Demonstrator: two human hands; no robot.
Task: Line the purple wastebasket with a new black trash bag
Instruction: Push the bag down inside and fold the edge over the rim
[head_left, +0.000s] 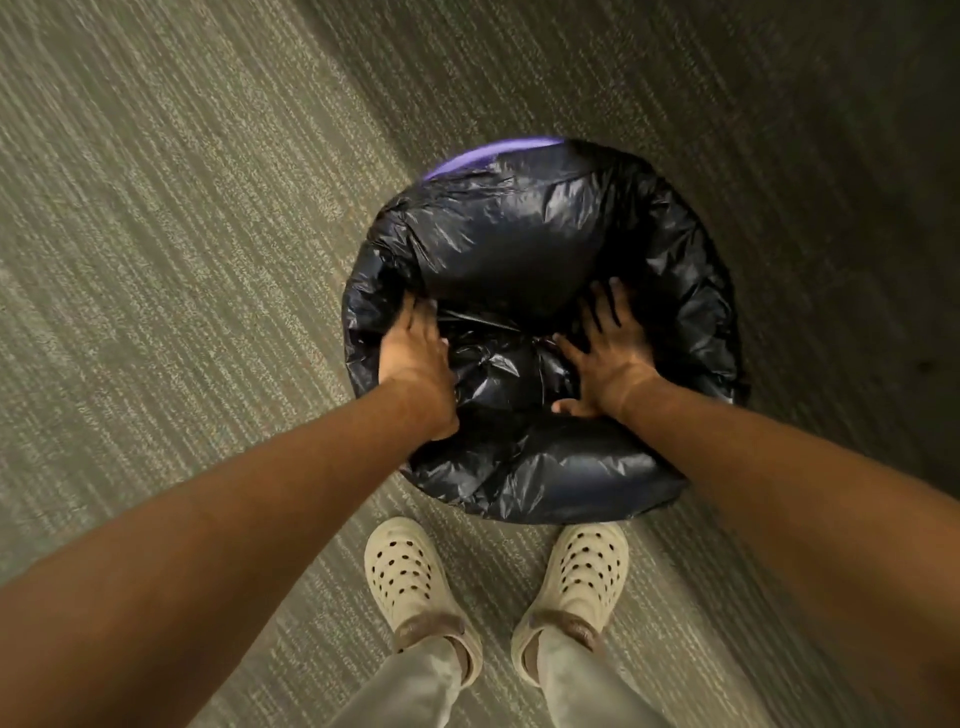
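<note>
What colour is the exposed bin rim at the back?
Purple rim, seen in the head view.

black bag (519, 234), purple wastebasket (483, 155), cream clogs (405, 577)

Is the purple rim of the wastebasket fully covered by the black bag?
No, a strip of purple rim shows uncovered at the far side of the black bag.

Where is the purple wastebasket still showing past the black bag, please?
In the head view, the purple wastebasket shows only at its far-left rim, above the black trash bag and beyond both hands.
</note>
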